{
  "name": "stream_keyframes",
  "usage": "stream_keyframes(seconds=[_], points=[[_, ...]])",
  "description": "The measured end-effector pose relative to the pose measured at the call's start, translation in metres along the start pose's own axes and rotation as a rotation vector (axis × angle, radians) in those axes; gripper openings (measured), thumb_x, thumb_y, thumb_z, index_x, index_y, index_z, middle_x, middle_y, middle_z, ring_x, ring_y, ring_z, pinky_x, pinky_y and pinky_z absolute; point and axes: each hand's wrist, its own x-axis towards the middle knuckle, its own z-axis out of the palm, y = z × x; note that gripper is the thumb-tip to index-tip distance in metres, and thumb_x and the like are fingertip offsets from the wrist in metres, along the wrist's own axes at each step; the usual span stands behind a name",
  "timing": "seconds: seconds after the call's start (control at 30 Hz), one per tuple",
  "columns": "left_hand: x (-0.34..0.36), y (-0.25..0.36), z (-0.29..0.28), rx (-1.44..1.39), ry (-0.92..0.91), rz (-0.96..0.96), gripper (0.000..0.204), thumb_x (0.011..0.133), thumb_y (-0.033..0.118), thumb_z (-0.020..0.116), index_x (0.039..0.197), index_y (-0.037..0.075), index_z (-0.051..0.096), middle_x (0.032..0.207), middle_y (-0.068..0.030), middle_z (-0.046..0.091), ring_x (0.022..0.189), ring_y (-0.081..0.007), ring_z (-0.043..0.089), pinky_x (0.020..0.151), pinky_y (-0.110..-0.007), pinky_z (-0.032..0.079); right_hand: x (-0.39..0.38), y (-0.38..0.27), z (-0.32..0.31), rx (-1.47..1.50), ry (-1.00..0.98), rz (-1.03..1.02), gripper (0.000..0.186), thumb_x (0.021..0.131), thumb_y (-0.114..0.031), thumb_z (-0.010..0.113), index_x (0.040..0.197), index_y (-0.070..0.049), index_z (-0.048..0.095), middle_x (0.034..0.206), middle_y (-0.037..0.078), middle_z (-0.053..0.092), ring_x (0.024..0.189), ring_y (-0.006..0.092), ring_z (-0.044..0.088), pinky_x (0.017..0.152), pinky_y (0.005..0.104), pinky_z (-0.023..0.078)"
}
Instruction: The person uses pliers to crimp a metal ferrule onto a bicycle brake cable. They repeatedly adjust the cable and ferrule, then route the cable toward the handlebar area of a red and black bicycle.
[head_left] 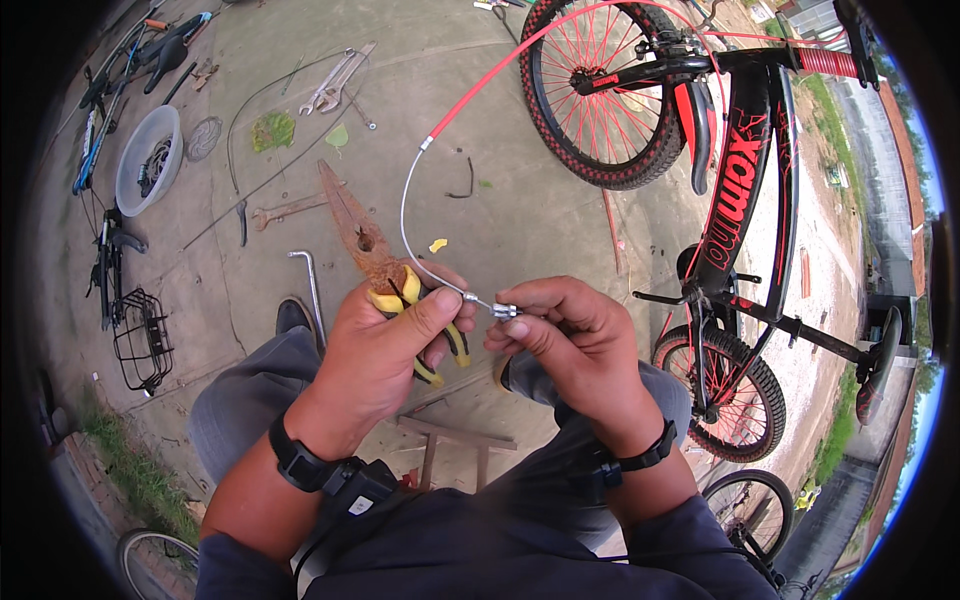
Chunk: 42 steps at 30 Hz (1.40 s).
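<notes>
My left hand (pixel 405 325) is closed around rusty pliers (pixel 362 228) with yellow-and-black handles, their jaws pointing up and away. Its thumb and fingers also pinch a bare silver brake cable (pixel 404 215) close to a small metal collar (pixel 470 297). From there the cable curves up into red outer housing (pixel 485 82), which leads to the bicycle at the right. Between the thumb and forefinger of my right hand (pixel 570 335) is a small silver threaded fitting (pixel 504 311). The cable's near end reaches this fitting; whether it passes through is hidden by my fingers.
A black-and-red bicycle (pixel 735 190) stands close on my right. On the concrete lie wrenches (pixel 338 80), a rusty wrench (pixel 290 208), a bent metal rod (pixel 308 285) and loose cable. Farther left are a white bowl of parts (pixel 130 150) and a black wire basket (pixel 143 340).
</notes>
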Motion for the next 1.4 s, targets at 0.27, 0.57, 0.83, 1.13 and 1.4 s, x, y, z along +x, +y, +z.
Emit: stream_keyframes(seconds=[0.27, 0.57, 0.83, 1.13, 1.4], points=[[0.003, -0.001, 0.0, 0.053, -0.067, -0.01, 0.021, 0.104, 0.021, 0.07, 0.115, 0.004, 0.067, 0.094, -0.0032, 0.07, 0.084, -0.0087, 0.064, 0.062, -0.022, 0.048, 0.0, -0.002, 0.003, -0.056, -0.002, -0.039, 0.02, 0.102, 0.004, 0.064, 0.123, 0.004, 0.066, 0.104, 0.012, 0.077, 0.094, 0.0162, 0.075, 0.082, 0.0283, 0.06], [0.002, -0.003, -0.001, 0.129, -0.08, -0.014, 0.02, 0.104, 0.021, 0.07, 0.115, 0.005, 0.067, 0.094, -0.0016, 0.07, 0.078, -0.0065, 0.061, 0.062, -0.021, 0.048, -0.001, -0.001, 0.001, -0.108, -0.008, -0.025, 0.019, 0.102, 0.004, 0.064, 0.121, 0.004, 0.067, 0.102, 0.01, 0.077, 0.093, 0.0149, 0.074, 0.082, 0.0272, 0.059], [0.003, -0.007, -0.007, 0.143, -0.11, -0.002, 0.018, 0.101, 0.016, 0.074, 0.113, 0.005, 0.068, 0.094, 0.0017, 0.068, 0.078, -0.0047, 0.059, 0.065, -0.021, 0.048, -0.002, -0.008, 0.005, -0.423, 0.001, -0.122, 0.014, 0.099, 0.0, 0.07, 0.113, 0.002, 0.071, 0.092, 0.007, 0.078, 0.086, 0.0115, 0.073, 0.077, 0.0253, 0.057], [0.003, -0.007, -0.009, 0.268, -0.13, 0.071, 0.014, 0.101, 0.012, 0.072, 0.11, 0.003, 0.068, 0.096, 0.0023, 0.067, 0.09, -0.0064, 0.06, 0.08, -0.026, 0.05, -0.004, -0.003, 0.006, -0.291, 0.016, 0.007, 0.017, 0.095, -0.007, 0.076, 0.112, -0.004, 0.075, 0.093, 0.009, 0.076, 0.082, 0.0174, 0.074, 0.072, 0.0297, 0.057], [0.003, -0.002, -0.008, 0.303, -0.1, 0.038, 0.016, 0.102, 0.013, 0.072, 0.112, 0.003, 0.068, 0.097, 0.0017, 0.067, 0.092, -0.0061, 0.06, 0.083, -0.026, 0.05, -0.002, 0.002, 0.006, -0.11, 0.024, 0.008, 0.017, 0.098, -0.005, 0.074, 0.115, -0.001, 0.073, 0.092, 0.007, 0.075, 0.083, 0.0107, 0.071, 0.073, 0.0264, 0.057]])
